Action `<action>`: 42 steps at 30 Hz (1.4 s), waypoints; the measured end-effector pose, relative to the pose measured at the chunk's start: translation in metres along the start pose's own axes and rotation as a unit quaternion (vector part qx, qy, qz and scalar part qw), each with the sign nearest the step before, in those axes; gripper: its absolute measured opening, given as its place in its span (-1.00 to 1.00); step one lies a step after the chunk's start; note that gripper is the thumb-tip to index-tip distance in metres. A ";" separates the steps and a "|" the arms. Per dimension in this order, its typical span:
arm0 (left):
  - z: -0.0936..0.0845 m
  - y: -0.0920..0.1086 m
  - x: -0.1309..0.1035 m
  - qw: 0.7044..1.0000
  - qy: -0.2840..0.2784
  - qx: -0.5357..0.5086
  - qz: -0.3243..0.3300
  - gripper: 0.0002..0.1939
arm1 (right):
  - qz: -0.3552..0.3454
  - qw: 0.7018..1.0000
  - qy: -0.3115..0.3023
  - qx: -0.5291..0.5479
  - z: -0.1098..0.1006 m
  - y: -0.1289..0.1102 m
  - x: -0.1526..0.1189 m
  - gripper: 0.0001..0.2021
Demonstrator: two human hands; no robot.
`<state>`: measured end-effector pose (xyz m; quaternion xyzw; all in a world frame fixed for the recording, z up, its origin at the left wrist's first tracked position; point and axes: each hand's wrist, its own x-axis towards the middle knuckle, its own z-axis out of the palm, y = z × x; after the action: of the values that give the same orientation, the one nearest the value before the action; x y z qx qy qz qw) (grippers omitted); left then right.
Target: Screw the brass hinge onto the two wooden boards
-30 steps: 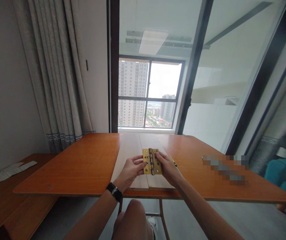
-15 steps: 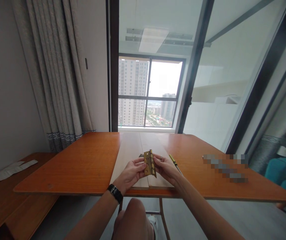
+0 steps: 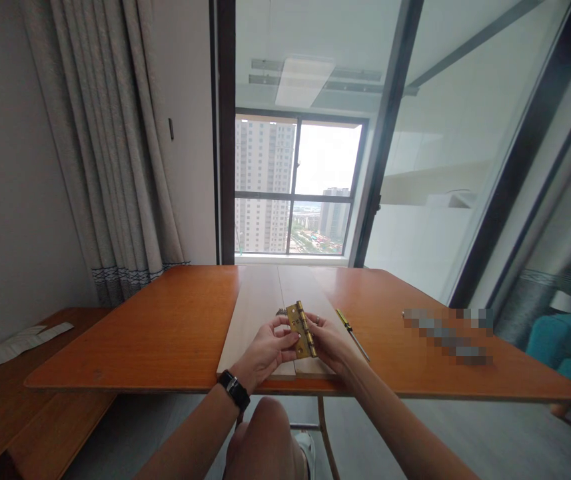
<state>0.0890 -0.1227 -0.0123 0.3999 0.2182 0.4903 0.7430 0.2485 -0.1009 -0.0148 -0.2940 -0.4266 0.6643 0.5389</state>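
Observation:
A brass-coloured door hinge (image 3: 301,331) is held up between my two hands, over the near end of two pale wooden boards (image 3: 258,293) lying side by side. My left hand (image 3: 270,348) is closed on the hinge's left leaf, thumb across its front. On the other side, my right hand (image 3: 326,340) grips the hinge near its barrel; some of those fingers are hidden behind it. A small pile of screws (image 3: 281,311) lies on the boards just behind my left fingers. To the right of my right hand rests a yellow-and-black screwdriver (image 3: 351,332).
The boards lie on an orange-brown wooden table (image 3: 165,333). Blurred-out items (image 3: 445,333) lie on its right part. A pale strip of cloth or paper (image 3: 20,345) is on a lower wooden surface at left. A teal seat (image 3: 560,340) stands at right.
The hinge has turned in my hands: its leaf faces me more fully and it leans further, top to the left. Both hands have shifted slightly with it.

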 end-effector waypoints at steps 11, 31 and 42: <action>0.009 0.007 0.012 0.992 0.018 -0.122 -0.016 -0.72 | -0.026 0.998 0.049 0.043 -0.005 0.009 0.013 -0.65; 0.007 0.027 0.007 0.996 0.083 -0.015 0.000 -0.37 | -0.002 0.996 0.085 0.035 0.002 0.000 0.009 -0.68; -0.005 0.024 0.001 0.944 0.054 0.318 -0.061 -0.20 | -0.003 0.923 0.065 -0.380 -0.013 -0.012 -0.003 -0.68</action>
<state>0.0728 -0.1152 0.0046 0.5743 0.4269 0.3703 0.5923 0.2659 -0.1002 -0.0101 -0.5180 -0.6122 0.4297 0.4151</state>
